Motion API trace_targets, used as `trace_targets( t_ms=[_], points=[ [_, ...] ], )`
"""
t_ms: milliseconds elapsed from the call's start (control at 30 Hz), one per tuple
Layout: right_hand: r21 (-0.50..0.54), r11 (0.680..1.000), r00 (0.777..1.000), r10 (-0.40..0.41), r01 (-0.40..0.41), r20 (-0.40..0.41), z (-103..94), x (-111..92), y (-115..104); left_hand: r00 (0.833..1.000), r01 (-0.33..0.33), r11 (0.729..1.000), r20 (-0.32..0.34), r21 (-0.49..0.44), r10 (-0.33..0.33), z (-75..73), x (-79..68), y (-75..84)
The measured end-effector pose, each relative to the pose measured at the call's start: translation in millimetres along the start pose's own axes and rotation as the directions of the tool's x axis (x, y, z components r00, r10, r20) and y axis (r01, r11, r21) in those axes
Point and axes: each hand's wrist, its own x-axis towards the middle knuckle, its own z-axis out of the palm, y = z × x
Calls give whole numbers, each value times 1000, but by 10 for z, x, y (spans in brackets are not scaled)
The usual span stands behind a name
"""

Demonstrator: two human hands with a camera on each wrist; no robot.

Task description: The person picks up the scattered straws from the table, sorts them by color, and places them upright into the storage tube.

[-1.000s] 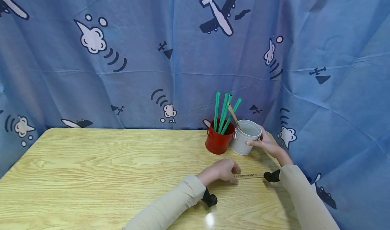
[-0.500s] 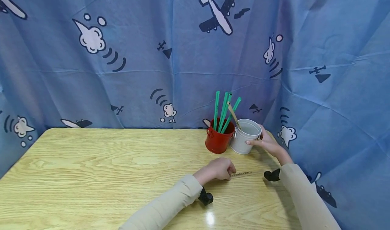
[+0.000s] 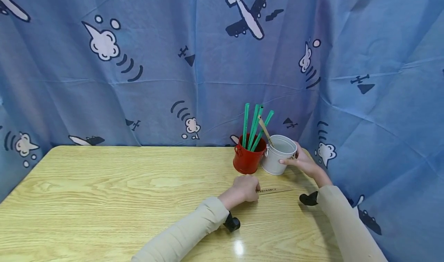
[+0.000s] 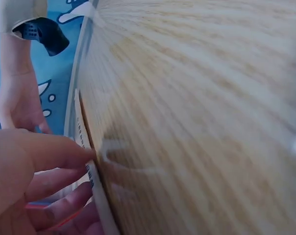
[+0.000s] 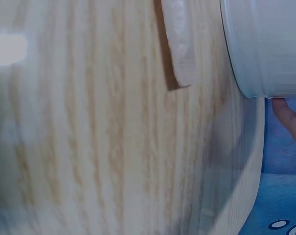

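Observation:
My left hand (image 3: 245, 187) pinches one end of a slim tan stick-shaped packet (image 3: 275, 190) printed with a row of dark characters. Its thumb and fingers close on the packet low over the table in the left wrist view, and the far end (image 5: 181, 54) points toward the right. My right hand (image 3: 304, 165) grips a white metal bucket (image 3: 274, 162) at its right side, thumb in front and the other fingers partly hidden behind. One similar tan packet (image 3: 265, 131) leans out of the white bucket. Touching that bucket on the left is a red bucket (image 3: 244, 162) with several green packets (image 3: 245, 125).
The wood-grain table (image 3: 121, 200) stretches left and forward of the hands. A blue curtain (image 3: 156, 61) printed with planes hangs right behind the table and along its right side. Black wrist cameras (image 3: 231, 222) sit under both sleeves.
My left hand has closed on the tan packet and shifted it left and away from me, toward the buckets. The right hand keeps its hold on the white bucket.

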Motion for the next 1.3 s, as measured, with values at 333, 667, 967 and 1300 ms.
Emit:
trace_targets(
  t_ms=[333, 667, 967, 1300],
  points=[
    [16, 1000, 1000, -6, 6, 12, 51, 26, -43, 999, 20, 1000, -33, -6, -21, 48, 24, -30],
    [18, 1000, 1000, 18, -18, 11, 45, 9, -14, 998, 60, 996, -29, -71, -62, -61, -86, -113],
    [-3, 1000, 1000, 1, -1, 0, 16, -14, -23, 992, 42, 983, -107, -178, -62, -300, -132, -116],
    [-33, 999, 1000, -10, 11, 17, -11, -20, -25, 959, -75, 944, -282, -322, -20, -503, -61, -79]
  ],
)
